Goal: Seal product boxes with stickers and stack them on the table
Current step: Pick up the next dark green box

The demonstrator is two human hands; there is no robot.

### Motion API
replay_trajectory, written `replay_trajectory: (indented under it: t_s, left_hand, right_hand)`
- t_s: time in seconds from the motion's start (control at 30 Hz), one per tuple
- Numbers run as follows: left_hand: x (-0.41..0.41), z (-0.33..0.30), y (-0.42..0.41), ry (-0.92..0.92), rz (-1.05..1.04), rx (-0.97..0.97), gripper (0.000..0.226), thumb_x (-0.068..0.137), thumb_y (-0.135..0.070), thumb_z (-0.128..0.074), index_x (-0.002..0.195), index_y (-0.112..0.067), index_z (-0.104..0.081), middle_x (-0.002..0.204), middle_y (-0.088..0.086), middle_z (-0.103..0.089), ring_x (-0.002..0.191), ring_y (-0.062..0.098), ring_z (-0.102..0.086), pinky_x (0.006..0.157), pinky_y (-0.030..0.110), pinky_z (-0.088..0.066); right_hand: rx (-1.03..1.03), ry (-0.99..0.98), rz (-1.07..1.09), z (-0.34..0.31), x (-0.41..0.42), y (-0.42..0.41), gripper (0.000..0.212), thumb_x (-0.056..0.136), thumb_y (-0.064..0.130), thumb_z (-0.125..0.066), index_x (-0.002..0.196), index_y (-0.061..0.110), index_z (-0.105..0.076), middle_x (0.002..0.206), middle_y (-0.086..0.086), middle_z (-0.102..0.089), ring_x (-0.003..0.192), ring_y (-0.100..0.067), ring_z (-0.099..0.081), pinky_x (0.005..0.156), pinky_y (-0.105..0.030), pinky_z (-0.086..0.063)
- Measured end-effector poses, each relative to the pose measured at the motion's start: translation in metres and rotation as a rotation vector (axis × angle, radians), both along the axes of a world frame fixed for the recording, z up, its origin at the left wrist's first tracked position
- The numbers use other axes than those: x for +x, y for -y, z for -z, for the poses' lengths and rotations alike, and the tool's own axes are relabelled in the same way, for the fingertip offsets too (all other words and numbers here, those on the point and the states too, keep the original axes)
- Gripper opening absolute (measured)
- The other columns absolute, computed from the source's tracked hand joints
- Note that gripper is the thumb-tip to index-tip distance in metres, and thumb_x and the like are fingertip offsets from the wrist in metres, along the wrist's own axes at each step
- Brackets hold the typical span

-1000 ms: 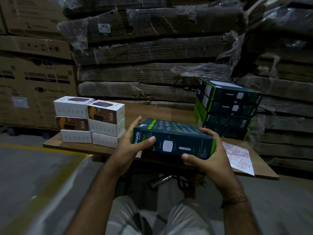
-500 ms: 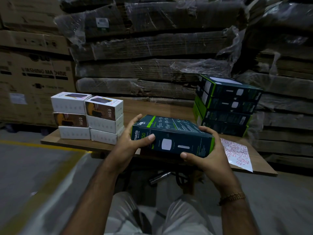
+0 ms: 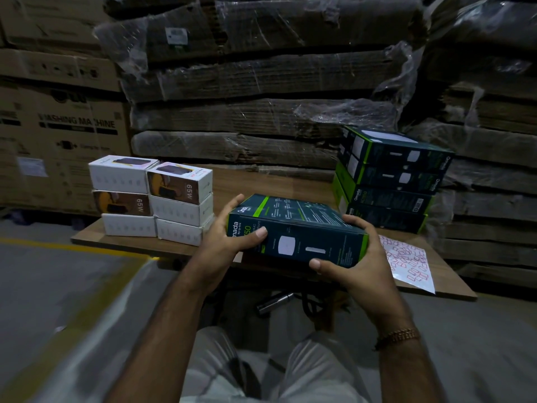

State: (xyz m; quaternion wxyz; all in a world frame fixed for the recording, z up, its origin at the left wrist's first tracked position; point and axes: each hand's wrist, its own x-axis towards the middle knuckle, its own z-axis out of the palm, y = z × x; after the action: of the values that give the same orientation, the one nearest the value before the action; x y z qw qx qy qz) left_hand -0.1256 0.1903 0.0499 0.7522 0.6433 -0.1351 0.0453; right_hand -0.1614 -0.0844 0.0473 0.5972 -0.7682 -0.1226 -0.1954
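Holding steady, both hands [image 3: 229, 242] gripping box [image 3: 296, 228]

We have 1 view, from a head-worn wide-angle camera. It looks forward and down from close above our hands [image 3: 290, 257], across the near edge of the tabletop [image 3: 261, 184] toward stacked wrapped cartons [image 3: 261, 77] behind. Our own lap fills the bottom of the frame.

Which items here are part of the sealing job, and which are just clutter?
Job:
- dark box, gripped by left hand and right hand
- dark stack
- sticker sheet
- table

Lying about:
- white boxes, possibly also job stock
- wrapped cardboard
- washing-machine carton
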Motion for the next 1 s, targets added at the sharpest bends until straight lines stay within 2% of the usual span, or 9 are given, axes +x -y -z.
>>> replay_trajectory:
  t_s: [0.2, 0.3, 0.37, 0.5, 0.6, 0.7, 0.8, 0.9, 1.0]
  left_hand:
    - [0.002, -0.001, 0.0, -0.01, -0.016, 0.015, 0.114, 0.06, -0.041, -0.099, 0.158, -0.04, -0.041, 0.144, 0.005, -0.063, 0.128, 0.025, -0.068, 0.107, 0.044, -0.058]
    - [0.0, -0.003, 0.004, 0.007, -0.069, 0.04, 0.099, 0.073, -0.047, -0.097, 0.156, -0.042, -0.044, 0.141, 0.002, -0.064, 0.123, 0.02, -0.071, 0.096, 0.035, -0.062]
    - [-0.001, -0.001, 0.009, 0.009, -0.109, 0.043, 0.092, 0.075, -0.042, -0.09, 0.156, -0.041, -0.045, 0.135, -0.003, -0.065, 0.116, 0.015, -0.073, 0.088, 0.03, -0.063]
    - [0.003, 0.009, 0.019, -0.023, -0.171, 0.002, 0.088, 0.075, -0.029, -0.089, 0.153, -0.035, -0.05, 0.109, -0.014, -0.078, 0.105, 0.007, -0.076, 0.087, 0.031, -0.064]
    - [0.008, 0.02, 0.022, -0.026, -0.2, -0.006, 0.088, 0.081, -0.017, -0.088, 0.158, -0.032, -0.046, 0.114, -0.013, -0.076, 0.106, 0.004, -0.075, 0.085, 0.024, -0.062]
    - [0.018, 0.031, 0.022, 0.007, -0.221, 0.075, 0.092, 0.084, -0.019, -0.088, 0.162, -0.03, -0.041, 0.125, -0.014, -0.07, 0.109, -0.002, -0.073, 0.086, 0.018, -0.059]
    - [0.034, 0.039, 0.019, 0.008, -0.225, 0.199, 0.1, 0.078, -0.038, -0.092, 0.163, -0.036, -0.039, 0.136, -0.013, -0.066, 0.116, 0.0, -0.07, 0.093, 0.021, -0.059]
    - [0.047, 0.042, 0.015, 0.012, -0.209, 0.324, 0.105, 0.074, -0.051, -0.091, 0.163, -0.04, -0.036, 0.132, -0.026, -0.06, 0.118, -0.005, -0.066, 0.102, 0.024, -0.057]
    - [0.055, 0.045, 0.014, 0.021, -0.182, 0.381, 0.105, 0.077, -0.047, -0.087, 0.166, -0.036, -0.032, 0.134, -0.028, -0.057, 0.121, -0.008, -0.061, 0.106, 0.024, -0.054]
  right_hand:
    - [-0.03, 0.004, 0.014, -0.001, 0.005, 0.002, 0.105, 0.054, 0.029, -0.104, 0.142, 0.044, -0.048, 0.135, 0.013, -0.059, 0.121, -0.008, -0.064, 0.1, -0.041, -0.061]
    - [-0.039, -0.013, 0.01, 0.002, 0.01, 0.002, 0.11, 0.049, 0.036, -0.105, 0.142, 0.045, -0.048, 0.14, 0.007, -0.059, 0.125, -0.013, -0.063, 0.1, -0.044, -0.061]
    - [-0.046, -0.014, 0.015, 0.006, 0.014, 0.002, 0.112, 0.048, 0.035, -0.106, 0.143, 0.043, -0.048, 0.141, 0.007, -0.058, 0.126, -0.013, -0.062, 0.101, -0.043, -0.06]
    - [-0.072, -0.01, 0.053, 0.021, 0.022, 0.002, 0.113, 0.044, 0.043, -0.107, 0.141, 0.047, -0.049, 0.151, 0.009, -0.053, 0.134, -0.014, -0.057, 0.108, -0.046, -0.056]
    - [-0.103, -0.011, 0.097, 0.031, 0.029, 0.0, 0.113, 0.047, 0.034, -0.108, 0.143, 0.042, -0.05, 0.163, 0.008, -0.043, 0.142, -0.016, -0.05, 0.114, -0.046, -0.051]
    - [-0.139, -0.003, 0.122, 0.037, 0.039, -0.001, 0.112, 0.049, 0.023, -0.107, 0.146, 0.033, -0.051, 0.167, 0.008, -0.037, 0.143, -0.009, -0.045, 0.118, -0.034, -0.046]
    - [-0.175, -0.017, 0.153, 0.046, 0.053, -0.002, 0.113, 0.05, 0.022, -0.107, 0.147, 0.032, -0.05, 0.169, 0.01, -0.034, 0.141, -0.002, -0.04, 0.115, -0.021, -0.041]
    - [-0.212, -0.024, 0.197, 0.053, 0.065, -0.005, 0.112, 0.051, 0.023, -0.107, 0.146, 0.035, -0.049, 0.17, 0.01, -0.034, 0.138, 0.004, -0.037, 0.107, -0.005, -0.034]
    - [-0.252, -0.035, 0.226, 0.059, 0.072, -0.004, 0.112, 0.052, 0.025, -0.107, 0.148, 0.034, -0.049, 0.17, 0.01, -0.033, 0.139, 0.004, -0.036, 0.111, -0.009, -0.034]
